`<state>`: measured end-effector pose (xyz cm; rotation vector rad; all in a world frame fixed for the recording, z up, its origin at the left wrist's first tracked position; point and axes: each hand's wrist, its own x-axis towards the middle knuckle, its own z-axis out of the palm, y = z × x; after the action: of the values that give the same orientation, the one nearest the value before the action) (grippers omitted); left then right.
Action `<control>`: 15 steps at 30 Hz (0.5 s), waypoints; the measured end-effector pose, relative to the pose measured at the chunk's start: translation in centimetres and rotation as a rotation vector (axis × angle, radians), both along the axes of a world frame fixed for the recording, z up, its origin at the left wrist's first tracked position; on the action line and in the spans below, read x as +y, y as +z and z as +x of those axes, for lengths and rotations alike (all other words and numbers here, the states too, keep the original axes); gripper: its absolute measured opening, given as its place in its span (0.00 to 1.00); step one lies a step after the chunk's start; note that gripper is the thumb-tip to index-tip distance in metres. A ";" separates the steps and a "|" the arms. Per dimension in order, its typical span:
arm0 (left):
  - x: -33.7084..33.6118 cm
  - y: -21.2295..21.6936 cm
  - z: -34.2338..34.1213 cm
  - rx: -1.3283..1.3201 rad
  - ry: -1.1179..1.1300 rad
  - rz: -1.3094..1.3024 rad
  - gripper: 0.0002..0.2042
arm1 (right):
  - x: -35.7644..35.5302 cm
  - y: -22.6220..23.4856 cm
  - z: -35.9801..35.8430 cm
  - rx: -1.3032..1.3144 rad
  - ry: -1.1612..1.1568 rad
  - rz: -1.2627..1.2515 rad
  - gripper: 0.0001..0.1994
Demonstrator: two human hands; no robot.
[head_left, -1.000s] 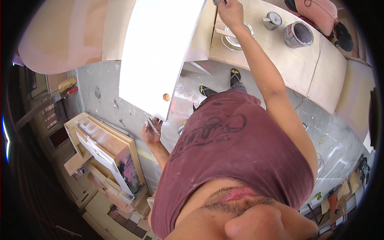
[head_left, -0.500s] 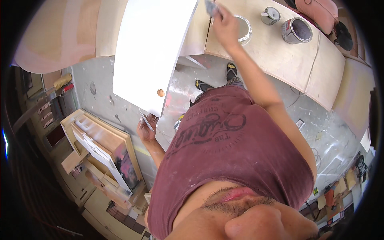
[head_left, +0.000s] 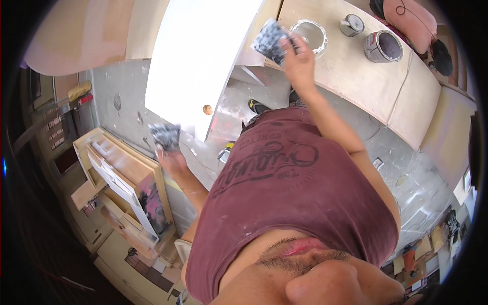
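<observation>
My right hand [head_left: 300, 66], at the far side, grips a thin, flat putty spreader [head_left: 269, 40] smeared grey and white. It is held over the gap between a white panel [head_left: 198, 56] and the wooden bench [head_left: 351, 66]. On the left, my left hand [head_left: 173, 160] holds a second flat putty spreader [head_left: 165, 136], similarly smeared and slightly blurred, just off the panel's near end. A round brown spot or hole [head_left: 207, 110] shows in the panel near that end. Beside my right hand a round tub [head_left: 324, 43] with a white-smeared rim sits on the bench.
Two tins stand on the bench: a small can [head_left: 352, 25] and a larger open can [head_left: 384, 47]. Wooden cabinet parts [head_left: 124, 188] lean on the floor at left. A pink bulky object [head_left: 409, 23] lies beyond the bench. A cord [head_left: 400, 84] crosses the bench.
My right hand has come nearer, its spreader turning flat side up. My left hand has moved left and away from the panel, its spreader turned from edge-on to flat.
</observation>
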<state>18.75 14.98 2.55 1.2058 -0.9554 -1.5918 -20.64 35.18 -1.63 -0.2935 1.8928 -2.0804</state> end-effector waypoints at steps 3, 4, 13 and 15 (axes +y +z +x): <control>3.6 5.4 -11.4 0.122 -0.236 -0.042 0.18 | 0.7 2.2 -1.1 -0.117 -0.013 -0.159 0.15; 5.0 5.2 -14.0 0.042 -0.281 -0.076 0.18 | 0.6 2.9 -0.9 -0.158 -0.002 -0.257 0.16; 9.3 5.1 -24.5 0.074 -0.445 -0.035 0.11 | 3.1 6.4 1.5 0.183 0.346 -0.130 0.16; 9.4 5.3 -24.7 0.043 -0.440 -0.027 0.11 | 4.0 6.4 1.0 0.292 0.395 -0.066 0.16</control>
<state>-5.99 24.39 7.87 0.9808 -1.2720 -1.9276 -19.64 39.17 4.75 -0.9491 1.7378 -1.9080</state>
